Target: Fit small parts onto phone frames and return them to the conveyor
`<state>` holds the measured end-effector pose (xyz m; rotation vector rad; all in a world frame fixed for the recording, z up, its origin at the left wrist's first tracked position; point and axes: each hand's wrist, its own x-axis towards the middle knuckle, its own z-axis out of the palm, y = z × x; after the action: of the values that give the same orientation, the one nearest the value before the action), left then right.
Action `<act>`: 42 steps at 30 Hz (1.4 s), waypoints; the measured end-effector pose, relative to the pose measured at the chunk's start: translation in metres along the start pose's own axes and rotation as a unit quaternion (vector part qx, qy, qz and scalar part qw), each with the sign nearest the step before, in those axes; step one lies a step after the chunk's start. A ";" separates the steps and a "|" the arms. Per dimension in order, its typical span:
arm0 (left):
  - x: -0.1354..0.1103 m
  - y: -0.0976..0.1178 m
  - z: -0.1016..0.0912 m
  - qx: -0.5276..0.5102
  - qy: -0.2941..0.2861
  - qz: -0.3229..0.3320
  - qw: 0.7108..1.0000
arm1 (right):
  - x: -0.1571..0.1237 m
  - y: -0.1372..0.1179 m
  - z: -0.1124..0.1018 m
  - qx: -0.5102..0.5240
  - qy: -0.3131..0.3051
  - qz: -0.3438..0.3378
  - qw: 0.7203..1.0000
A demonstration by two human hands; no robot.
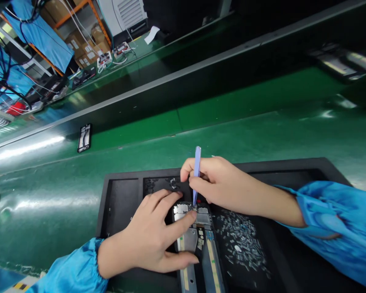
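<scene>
My left hand [149, 232] spreads over an opened smartphone frame [195, 240], its fingers pressing on and steadying the metal chassis. My right hand [215, 181] grips a pair of pale blue tweezers [197, 171], whose tip rests on the top end of the frame among small metal shields. The black foam tray [122, 211] lies under the phone. To the right of the phone, a loose pile of tiny silver metal parts [240, 244] fills a tray compartment. Both of my forearms end in blue sleeves.
A second phone frame [84, 138] lies on the green bench mat [140, 138] beyond the tray. Past a grey rail, another bench holds chargers with white cables [105, 60], and there are cardboard boxes on an orange shelf [82, 36].
</scene>
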<state>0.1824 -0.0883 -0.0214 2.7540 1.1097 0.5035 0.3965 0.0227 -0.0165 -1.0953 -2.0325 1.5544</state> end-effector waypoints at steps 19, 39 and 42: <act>-0.001 -0.001 0.005 -0.011 -0.045 0.008 0.999 | 0.000 0.001 -0.004 -0.034 0.006 -0.022 0.999; 0.000 0.004 0.006 0.049 -0.070 0.011 0.996 | 0.005 0.000 -0.005 0.027 0.113 0.016 0.993; 0.001 0.004 0.010 0.076 -0.092 -0.004 0.993 | 0.008 0.002 -0.007 0.053 0.147 0.012 0.988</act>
<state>0.1891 -0.0910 -0.0293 2.8517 1.1591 0.1657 0.3967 0.0331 -0.0177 -1.2286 -1.7295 1.3999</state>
